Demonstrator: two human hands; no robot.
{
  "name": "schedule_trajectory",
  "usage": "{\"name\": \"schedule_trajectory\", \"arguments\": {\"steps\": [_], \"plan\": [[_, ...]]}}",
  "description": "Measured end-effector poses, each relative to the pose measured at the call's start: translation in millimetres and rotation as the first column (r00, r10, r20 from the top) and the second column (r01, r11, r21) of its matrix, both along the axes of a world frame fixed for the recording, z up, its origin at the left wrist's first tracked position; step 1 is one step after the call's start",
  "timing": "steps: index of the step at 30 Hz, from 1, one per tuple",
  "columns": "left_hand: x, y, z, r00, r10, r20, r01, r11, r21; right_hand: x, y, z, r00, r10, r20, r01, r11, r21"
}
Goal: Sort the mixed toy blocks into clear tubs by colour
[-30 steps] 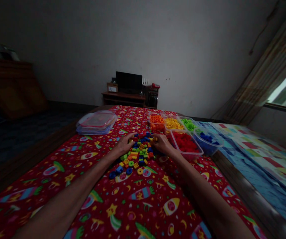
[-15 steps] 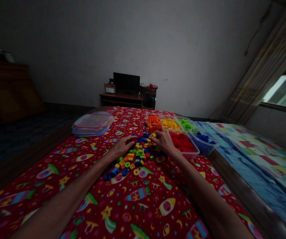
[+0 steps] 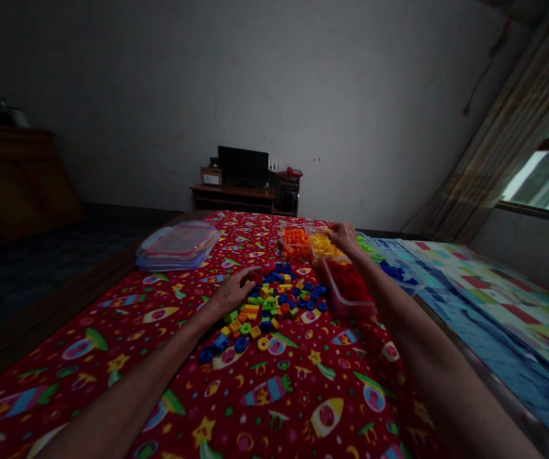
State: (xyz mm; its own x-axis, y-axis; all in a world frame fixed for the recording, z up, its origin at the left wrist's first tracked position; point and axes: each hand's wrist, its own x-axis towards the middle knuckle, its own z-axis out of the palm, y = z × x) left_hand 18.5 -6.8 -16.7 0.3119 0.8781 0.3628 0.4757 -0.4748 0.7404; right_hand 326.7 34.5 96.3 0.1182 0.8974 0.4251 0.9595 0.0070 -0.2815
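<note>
Right of centre, the right hand [image 3: 344,236] hides some of the yellow bricks [image 3: 322,243] — whether it grips one can't be told. Its forearm [image 3: 412,325] covers part of the red bricks [image 3: 352,282]. The window [image 3: 542,178] runs off the right edge — upper-left items [image 3: 6,115] are blurred.

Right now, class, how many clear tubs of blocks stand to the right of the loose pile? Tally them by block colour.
Orange-block tub: 1
Yellow-block tub: 1
Green-block tub: 1
Red-block tub: 1
Blue-block tub: 1
Total: 5
</note>
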Motion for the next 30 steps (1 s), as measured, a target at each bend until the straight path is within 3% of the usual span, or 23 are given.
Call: {"name": "schedule_trajectory", "arguments": {"steps": [3, 5, 8, 11, 13, 19, 25, 30], "plan": [[-1.3, 2.4, -2.7, 0.998, 0.004, 0.056, -0.002, 0.999, -0.037, 6.6, 17.0, 8.7, 0.999, -0.039, 0.015, 0.039, 0.999, -0.026], [-1.6, 3.2, -3.4, 0.996, 0.002, 0.089, 0.006, 0.997, -0.079, 0.1, 16.2, 5.0, 1.0, 0.004, 0.019, -0.004, 1.0, 0.004], [-1.3, 3.5, -2.8, 0.991, 0.0, 0.131, 0.017, 0.992, -0.125, -23.4, -4.1, -11.2, 0.979, 0.202, -0.007, -0.201, 0.979, 0.019], [-1.0, 4.0, -2.2, 0.983, 0.024, 0.184, 0.002, 0.99, -0.138, -54.3, -36.5, -30.8, 0.903, 0.429, -0.043, -0.431, 0.899, -0.074], [-1.2, 4.8, -2.7, 0.975, 0.038, 0.219, -0.004, 0.988, -0.156, -73.3, -54.9, -42.5, 0.858, 0.513, 0.005, -0.507, 0.849, -0.148], [-2.1, 6.1, -0.9, 0.946, -0.032, 0.323, 0.094, 0.979, -0.18, -100.8, -66.8, -68.4, 0.876, 0.457, 0.156, -0.405, 0.871, -0.278], [5.1, -2.0, 21.0, 0.97, -0.098, 0.223, 0.122, 0.988, -0.097, -86.6, -72.7, -69.6, 0.873, 0.466, 0.141, -0.427, 0.872, -0.239], [12.0, -11.9, 30.7, 0.982, -0.161, -0.102, 0.168, 0.984, 0.06, -79.6, -80.5, -66.5, 0.847, 0.516, 0.129, -0.483, 0.848, -0.22]]}}
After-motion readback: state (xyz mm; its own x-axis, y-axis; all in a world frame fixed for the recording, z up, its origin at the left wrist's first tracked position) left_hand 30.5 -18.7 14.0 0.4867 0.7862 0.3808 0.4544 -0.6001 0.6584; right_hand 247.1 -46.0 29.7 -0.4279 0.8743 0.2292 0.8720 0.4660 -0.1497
